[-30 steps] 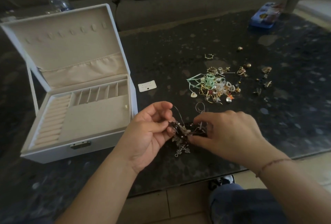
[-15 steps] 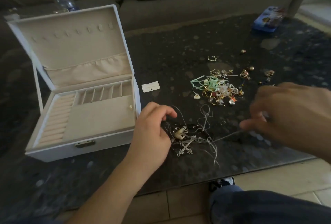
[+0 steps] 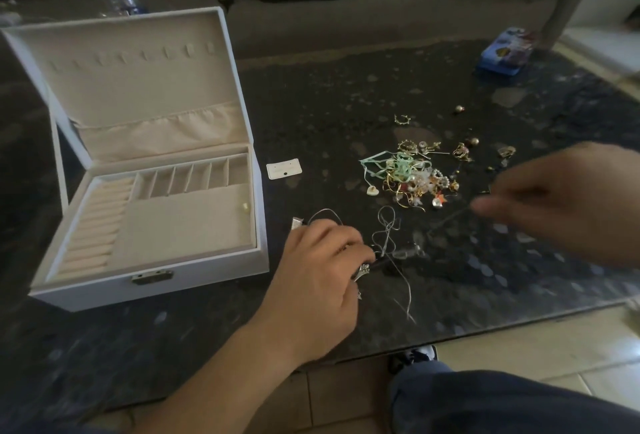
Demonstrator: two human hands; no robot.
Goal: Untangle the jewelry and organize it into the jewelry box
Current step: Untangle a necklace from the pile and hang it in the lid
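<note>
- Untangling step in hand: left hand (image 3: 318,267) curled over a dark knot of silver chains and charms (image 3: 367,267) on the dark speckled glass tabletop (image 3: 346,87), pinning it down at 6 o'clock of the table.
- Right hand (image 3: 571,194) is motion-blurred at 3 o'clock; fingers look narrowed to a pinch on a thin silver chain strand (image 3: 446,218) running back to the knot. Grip itself too blurred to confirm.
- Loose silver loops (image 3: 386,225) lie just beside the knot, toward 12 o'clock.
- Next move, my read: slow steady pull along the strand, left hand anchoring; a jerk likely tightens the knot.
- Second pile, gold earrings and beads snarled with mint-green ribbon (image 3: 408,177), sits untouched at centre, toward 2 o'clock; stray gold pieces scattered past it.
- White leatherette jewelry box (image 3: 152,288) at 9 o'clock, lid open. Ring rolls and divided slots look bare; one small pale bead-like item (image 3: 245,207) at the right edge of the large tray.
- Task barely started: nearly everything outside the box.
</note>
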